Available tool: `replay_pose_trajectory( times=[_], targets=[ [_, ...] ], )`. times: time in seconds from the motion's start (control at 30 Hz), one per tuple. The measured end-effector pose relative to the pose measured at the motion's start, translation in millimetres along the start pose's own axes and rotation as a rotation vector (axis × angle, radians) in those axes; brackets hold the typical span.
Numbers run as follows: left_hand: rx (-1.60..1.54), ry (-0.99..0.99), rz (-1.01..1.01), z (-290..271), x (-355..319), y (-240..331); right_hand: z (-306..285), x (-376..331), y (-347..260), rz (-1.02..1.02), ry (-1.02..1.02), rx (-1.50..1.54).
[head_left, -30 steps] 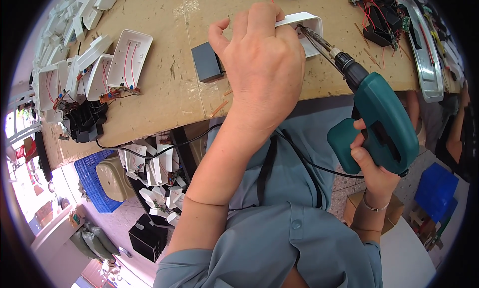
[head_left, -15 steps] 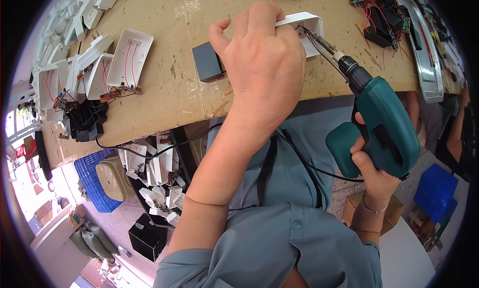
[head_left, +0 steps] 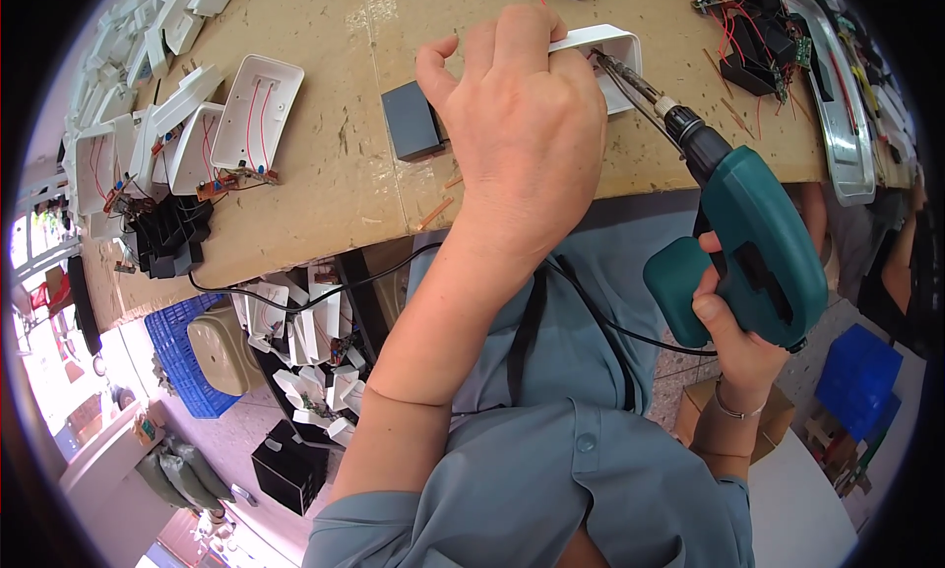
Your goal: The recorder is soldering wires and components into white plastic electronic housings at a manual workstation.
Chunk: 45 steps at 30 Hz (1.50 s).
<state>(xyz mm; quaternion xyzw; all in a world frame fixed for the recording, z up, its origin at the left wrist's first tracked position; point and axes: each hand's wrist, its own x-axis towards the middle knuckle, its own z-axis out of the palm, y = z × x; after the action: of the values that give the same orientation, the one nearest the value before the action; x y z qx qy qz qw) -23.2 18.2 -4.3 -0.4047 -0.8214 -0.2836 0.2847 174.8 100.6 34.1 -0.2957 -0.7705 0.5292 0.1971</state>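
Note:
My left hand (head_left: 522, 125) lies palm down over a white plastic housing (head_left: 615, 51) on the wooden workbench (head_left: 335, 174), gripping it and hiding most of it. My right hand (head_left: 733, 337) grips the handle of a teal electric screwdriver (head_left: 743, 243). The driver's bit points up and left into the open end of the white housing. A dark grey block (head_left: 413, 120) sits on the bench just left of my left hand.
Several open white housings with red wires (head_left: 251, 110) lie at the bench's left, with black parts (head_left: 162, 238) below them. Black modules with red wires (head_left: 753, 36) and a metal tray (head_left: 837, 95) are at the right. A blue crate (head_left: 177, 347) and white parts (head_left: 315, 401) sit on the floor.
The teal screwdriver and my right hand have shifted very slightly; my left hand stays on the white housing.

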Motion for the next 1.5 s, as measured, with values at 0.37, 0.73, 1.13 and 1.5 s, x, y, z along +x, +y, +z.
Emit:
replay_pose_trajectory(
  times=[0.37, 0.73, 1.13, 1.5],
  targets=[
    [0.004, 0.002, -0.003, 0, 0, 0, 0, 0, -7, -0.028, 0.004, 0.052],
    [-0.047, 0.027, -0.005, 1, 0, 0, -2, -5, -5, 0.005, -0.002, 0.048],
    [-0.167, -0.005, -0.065, 5, 4, -6, -11, -15, 8, -0.191, -0.014, 0.171],
    [-0.214, -0.051, 0.073, -10, -3, -15, -16, -14, 8, -0.306, 0.008, 0.153]
  ],
)
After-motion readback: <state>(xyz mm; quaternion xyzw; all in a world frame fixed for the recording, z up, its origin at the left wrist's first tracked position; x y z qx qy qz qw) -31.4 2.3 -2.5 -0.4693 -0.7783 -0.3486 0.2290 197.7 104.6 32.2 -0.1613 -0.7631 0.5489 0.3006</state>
